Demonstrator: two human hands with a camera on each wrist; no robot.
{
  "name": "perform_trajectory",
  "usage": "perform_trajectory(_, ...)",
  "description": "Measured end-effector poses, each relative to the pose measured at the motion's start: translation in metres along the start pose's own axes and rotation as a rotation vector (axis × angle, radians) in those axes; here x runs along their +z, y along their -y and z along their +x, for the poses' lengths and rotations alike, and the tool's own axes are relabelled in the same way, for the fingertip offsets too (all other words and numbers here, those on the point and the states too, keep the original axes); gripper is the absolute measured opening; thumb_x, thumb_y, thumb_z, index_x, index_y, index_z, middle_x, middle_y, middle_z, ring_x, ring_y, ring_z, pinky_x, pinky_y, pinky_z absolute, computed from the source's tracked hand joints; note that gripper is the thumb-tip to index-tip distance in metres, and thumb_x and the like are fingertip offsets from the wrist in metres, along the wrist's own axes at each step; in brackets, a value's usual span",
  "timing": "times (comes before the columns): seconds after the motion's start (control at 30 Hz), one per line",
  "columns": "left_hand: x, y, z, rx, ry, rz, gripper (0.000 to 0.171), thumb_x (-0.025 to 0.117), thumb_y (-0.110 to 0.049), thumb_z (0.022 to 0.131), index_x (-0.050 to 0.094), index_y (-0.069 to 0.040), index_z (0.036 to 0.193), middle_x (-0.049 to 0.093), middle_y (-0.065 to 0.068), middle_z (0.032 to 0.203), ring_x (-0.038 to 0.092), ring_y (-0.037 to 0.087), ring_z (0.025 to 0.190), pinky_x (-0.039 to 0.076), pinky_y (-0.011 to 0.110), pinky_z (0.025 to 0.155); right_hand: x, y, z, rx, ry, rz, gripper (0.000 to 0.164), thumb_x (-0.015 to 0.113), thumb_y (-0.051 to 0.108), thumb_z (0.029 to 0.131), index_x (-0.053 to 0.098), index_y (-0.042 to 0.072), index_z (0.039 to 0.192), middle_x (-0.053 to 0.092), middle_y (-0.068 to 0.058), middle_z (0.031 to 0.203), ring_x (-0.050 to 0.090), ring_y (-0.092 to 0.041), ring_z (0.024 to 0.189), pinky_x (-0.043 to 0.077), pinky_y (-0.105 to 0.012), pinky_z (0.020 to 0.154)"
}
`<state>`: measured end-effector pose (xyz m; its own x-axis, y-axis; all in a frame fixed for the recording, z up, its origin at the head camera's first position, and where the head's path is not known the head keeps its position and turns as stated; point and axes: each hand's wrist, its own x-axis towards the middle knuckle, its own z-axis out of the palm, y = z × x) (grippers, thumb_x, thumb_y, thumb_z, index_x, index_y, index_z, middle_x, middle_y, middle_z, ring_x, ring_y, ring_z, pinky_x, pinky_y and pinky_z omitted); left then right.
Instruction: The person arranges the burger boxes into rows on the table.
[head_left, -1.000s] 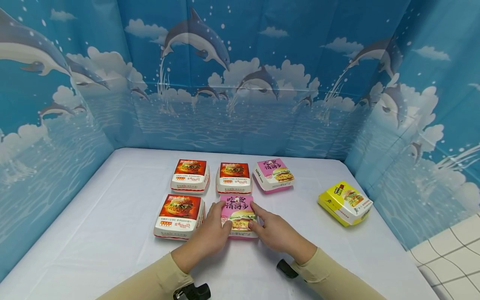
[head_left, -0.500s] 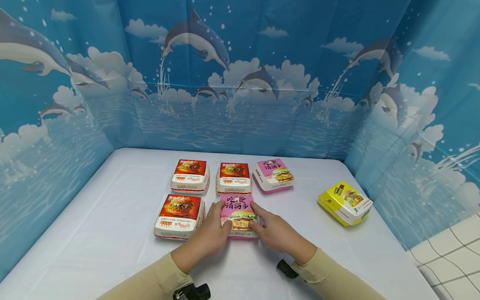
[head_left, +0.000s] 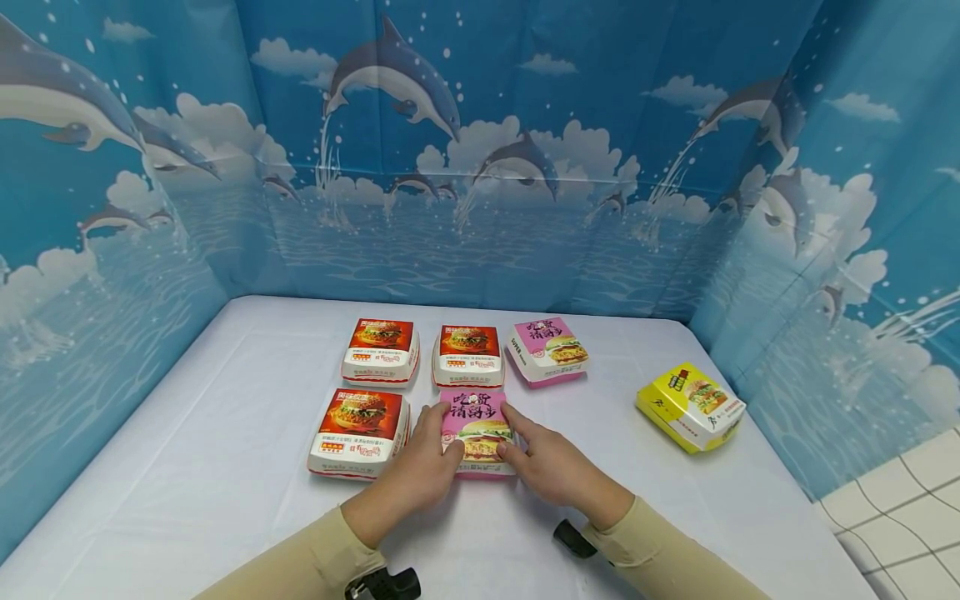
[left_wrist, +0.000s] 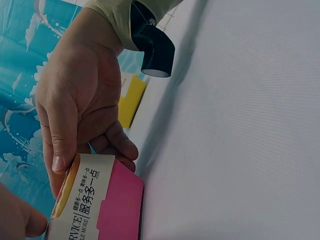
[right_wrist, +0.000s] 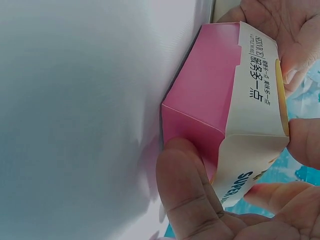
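Observation:
A pink and white burger box (head_left: 476, 432), with a burger printed on its lid, sits on the white table in front of me. My left hand (head_left: 422, 462) grips its left side, thumb over the lid. On the opposite side my right hand (head_left: 553, 467) holds it the same way, thumb near the front of the lid. Seen from the right wrist, the pink base of the burger box (right_wrist: 205, 80) is down by the tabletop, and a finger (right_wrist: 187, 190) presses against its side. In the left wrist view, fingers of the right hand (left_wrist: 82, 95) bend around the box's end.
Just left of the held box is a red and white burger box (head_left: 358, 433). Two more red ones (head_left: 381, 352) (head_left: 468, 356) stand behind, beside another pink box (head_left: 549, 350) turned slightly. A yellow burger box (head_left: 692, 407) lies apart at the right. Dolphin-printed curtains (head_left: 480, 208) border the table (head_left: 187, 467).

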<state>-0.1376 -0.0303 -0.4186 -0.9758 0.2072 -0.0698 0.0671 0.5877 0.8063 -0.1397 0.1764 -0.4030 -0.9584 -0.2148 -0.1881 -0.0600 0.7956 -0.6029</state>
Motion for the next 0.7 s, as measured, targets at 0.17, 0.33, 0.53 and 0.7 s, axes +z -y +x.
perform_trajectory(0.17, 0.0003, 0.0005, 0.0005, 0.001, -0.002, 0.002, 0.063, 0.052, -0.023, 0.107, 0.030, -0.002, 0.161, 0.020, 0.028, 0.172, 0.014, 0.045, 0.162, 0.018, 0.063, 0.129, -0.0005, -0.0001, -0.0001, 0.015, 0.003, 0.005, 0.070, 0.062, 0.039, 0.106, 0.031, 0.026, 0.167, 0.041, -0.006, 0.168, 0.043, -0.034, 0.154, 0.042, -0.058, 0.119)
perform_trajectory(0.33, -0.0001, -0.0001, 0.0004, 0.000, 0.000, -0.003, 0.063, 0.052, -0.023, 0.106, 0.029, -0.002, 0.161, 0.020, 0.027, 0.172, 0.014, 0.044, 0.162, 0.018, 0.063, 0.129, -0.0008, -0.0004, -0.0003, 0.030, 0.013, 0.016, 0.069, 0.062, 0.040, 0.106, 0.031, 0.027, 0.167, 0.041, -0.006, 0.168, 0.042, -0.034, 0.154, 0.041, -0.059, 0.119)
perform_trajectory(0.53, -0.0002, -0.0007, 0.0000, 0.001, -0.005, -0.001, 0.063, 0.052, -0.022, 0.106, 0.030, -0.002, 0.161, 0.021, 0.027, 0.172, 0.014, 0.044, 0.162, 0.019, 0.063, 0.129, -0.0009, -0.0007, -0.0004, 0.025, 0.014, 0.015, 0.069, 0.062, 0.039, 0.106, 0.032, 0.026, 0.167, 0.042, -0.007, 0.168, 0.042, -0.035, 0.154, 0.041, -0.059, 0.120)
perform_trajectory(0.7, -0.0001, -0.0011, -0.0004, 0.002, -0.010, 0.000, 0.063, 0.052, -0.022, 0.106, 0.030, -0.003, 0.161, 0.019, 0.028, 0.172, 0.014, 0.044, 0.162, 0.019, 0.063, 0.129, -0.0008, -0.0004, -0.0007, 0.028, 0.011, 0.010, 0.069, 0.061, 0.040, 0.106, 0.032, 0.025, 0.167, 0.042, -0.007, 0.168, 0.042, -0.035, 0.154, 0.040, -0.059, 0.120)
